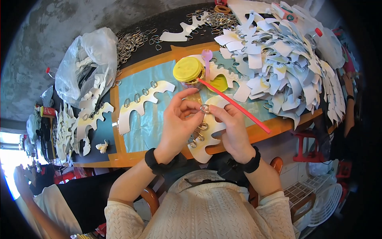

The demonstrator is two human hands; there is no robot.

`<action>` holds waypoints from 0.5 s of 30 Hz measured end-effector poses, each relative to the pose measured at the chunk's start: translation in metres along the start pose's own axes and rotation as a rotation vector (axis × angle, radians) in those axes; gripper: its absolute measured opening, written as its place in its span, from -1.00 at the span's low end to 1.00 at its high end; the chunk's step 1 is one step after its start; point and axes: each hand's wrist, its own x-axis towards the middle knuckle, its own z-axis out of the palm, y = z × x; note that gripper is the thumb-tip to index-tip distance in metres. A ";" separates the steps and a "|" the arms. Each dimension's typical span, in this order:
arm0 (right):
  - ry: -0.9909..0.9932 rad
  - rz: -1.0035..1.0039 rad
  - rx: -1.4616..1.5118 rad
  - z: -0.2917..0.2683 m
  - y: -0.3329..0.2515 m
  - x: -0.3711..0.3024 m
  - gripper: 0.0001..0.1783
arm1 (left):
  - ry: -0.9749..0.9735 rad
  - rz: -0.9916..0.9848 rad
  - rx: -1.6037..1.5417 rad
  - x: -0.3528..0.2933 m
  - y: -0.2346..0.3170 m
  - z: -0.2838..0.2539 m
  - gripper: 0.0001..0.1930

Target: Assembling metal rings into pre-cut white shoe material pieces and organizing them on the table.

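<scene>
Between the fingertips of my left hand (179,125) and my right hand (235,133) is a small oval metal ring (205,108). Both hands are closed in a pinch on it. Right below them lies a white cut piece with curved tabs (200,154), several metal rings along it, partly hidden by my hands. To the left, a similar white piece (148,98) carries a few rings on the blue sheet (139,131). Just beyond my hands stands a jar with a yellow lid (188,69). A red stick (238,106) leans from it over my right hand.
A purple fork (207,57) and a yellow-green flat thing (218,83) are by the jar. Heaped white pieces (278,67) cover the right side. Loose rings (131,46) and a plastic bag (101,47) lie at the far left. Other people's arms (43,215) show at both sides.
</scene>
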 end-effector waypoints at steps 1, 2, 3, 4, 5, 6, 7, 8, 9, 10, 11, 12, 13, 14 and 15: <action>0.014 0.003 0.033 0.000 0.001 0.000 -0.80 | -0.001 0.060 0.049 -0.002 0.000 0.001 -0.45; 0.015 0.002 0.034 0.000 0.001 0.001 -0.80 | -0.002 0.119 0.099 -0.003 0.000 0.002 -0.44; -0.004 -0.003 0.054 0.001 0.000 0.001 -0.81 | -0.002 0.120 0.099 -0.004 -0.001 0.000 -0.44; -0.022 -0.008 0.074 0.002 -0.001 0.001 -0.82 | -0.033 0.237 0.240 -0.005 -0.002 -0.003 -0.44; -0.024 -0.008 0.074 0.004 -0.002 -0.001 -0.82 | -0.063 0.354 0.380 -0.005 -0.002 -0.006 -0.43; -0.034 -0.015 0.090 0.006 -0.004 -0.002 -0.82 | -0.063 0.355 0.380 -0.006 0.000 -0.008 -0.43; -0.045 -0.021 0.107 0.008 -0.005 -0.004 -0.83 | -0.093 0.346 0.419 -0.006 0.003 -0.008 -0.43; -0.046 -0.022 0.106 0.008 -0.003 -0.003 -0.83 | -0.122 0.336 0.457 -0.007 0.006 -0.008 -0.43; -0.008 -0.015 0.099 0.005 0.001 -0.002 -0.82 | -0.126 0.335 0.457 -0.008 0.009 -0.005 -0.43; 0.030 -0.009 0.092 0.004 0.003 -0.001 -0.81 | -0.113 0.286 0.414 -0.010 0.013 -0.001 -0.45; 0.034 -0.010 0.094 0.005 0.003 -0.002 -0.81 | -0.100 0.238 0.372 -0.011 0.013 0.003 -0.47; -0.006 0.008 0.124 0.011 0.003 -0.004 -0.80 | -0.098 0.238 0.373 -0.012 0.010 0.002 -0.47; -0.046 0.025 0.154 0.015 0.002 -0.006 -0.79 | -0.034 0.205 0.331 -0.012 0.003 0.000 -0.48; -0.047 0.026 0.155 0.013 0.003 -0.006 -0.79 | 0.030 0.171 0.289 -0.013 -0.001 -0.001 -0.50; -0.089 0.082 0.151 0.010 0.004 -0.005 -0.78 | 0.030 0.171 0.289 -0.013 -0.001 -0.002 -0.50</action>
